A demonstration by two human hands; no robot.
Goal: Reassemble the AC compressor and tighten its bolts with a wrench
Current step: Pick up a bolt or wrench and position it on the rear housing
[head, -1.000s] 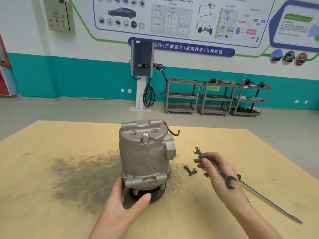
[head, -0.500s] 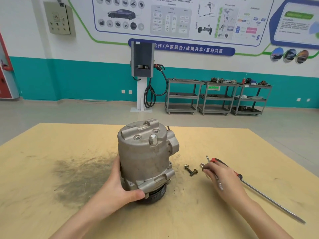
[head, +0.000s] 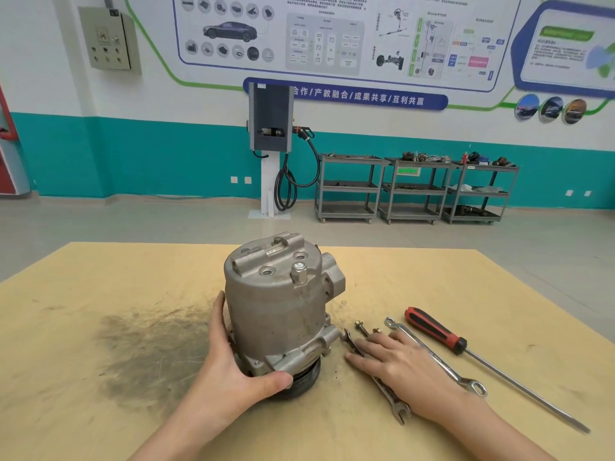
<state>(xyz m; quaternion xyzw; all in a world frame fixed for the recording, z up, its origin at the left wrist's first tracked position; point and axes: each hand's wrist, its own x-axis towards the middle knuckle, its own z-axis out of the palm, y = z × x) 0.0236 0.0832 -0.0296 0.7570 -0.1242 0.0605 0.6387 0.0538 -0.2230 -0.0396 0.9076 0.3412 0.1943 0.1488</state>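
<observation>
The grey AC compressor [head: 279, 311] stands on its black pulley end in the middle of the wooden table [head: 83, 294], tilted slightly. My left hand [head: 229, 371] grips its lower left side, thumb across the front flange. My right hand [head: 399, 364] lies flat on the table, fingers straight, resting on an open-end wrench [head: 397, 405]. A second wrench [head: 442, 364] with a ring end lies just right of that hand. Two loose bolts [head: 362, 327] lie by my fingertips, beside the compressor's base.
A long screwdriver [head: 432, 331] with a red and black handle lies diagonally at the right of the table. A dark greasy smear [head: 149, 347] covers the wood left of the compressor. Beyond the table stand a charging post [head: 270, 144] and several metal carts [head: 412, 191].
My right hand came down from holding the wrench in the air to lying flat on it on the table. My left hand moved round the compressor's left side, and the compressor turned.
</observation>
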